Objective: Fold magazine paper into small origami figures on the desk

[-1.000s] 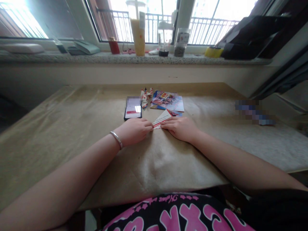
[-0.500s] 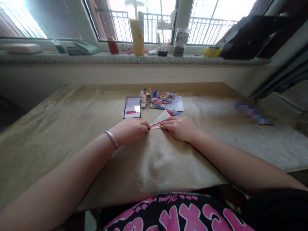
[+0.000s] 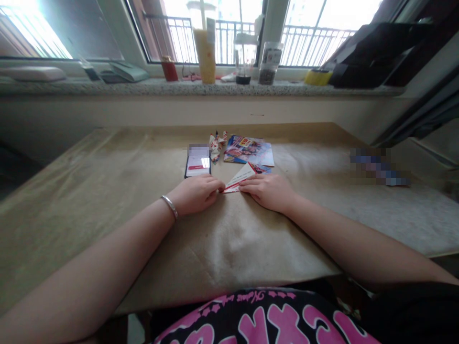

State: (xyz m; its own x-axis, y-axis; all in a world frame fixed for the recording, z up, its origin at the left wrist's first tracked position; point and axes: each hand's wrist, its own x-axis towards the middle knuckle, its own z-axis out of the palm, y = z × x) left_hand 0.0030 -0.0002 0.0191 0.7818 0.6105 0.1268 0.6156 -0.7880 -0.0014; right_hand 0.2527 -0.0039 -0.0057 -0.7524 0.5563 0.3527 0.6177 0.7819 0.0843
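A folded paper [image 3: 239, 178], white with red stripes and lines of print, lies on the table in a pointed, triangular shape. My left hand [image 3: 199, 193], wearing a silver bangle [image 3: 169, 206], has its curled fingertips at the paper's left point. From the right, my right hand [image 3: 268, 190] holds the paper down, fingers across its lower edge and covering part of it. Just beyond my left hand lies a phone [image 3: 198, 165] with a lit screen. Behind the paper are a stack of colourful printed sheets [image 3: 251, 150] and a folded paper piece with points [image 3: 217, 145].
The table has a tan cover [image 3: 143, 157]. A blurred-out item [image 3: 380, 168] lies at the right. Along the stone sill [image 3: 222, 89] stand a tall yellow drink cup [image 3: 206, 55], a red container [image 3: 169, 69], clear containers [image 3: 269, 63] and a black bag [image 3: 362, 64].
My left hand has shifted very slightly near the paper's left point. The right hand and the paper stay almost the same.
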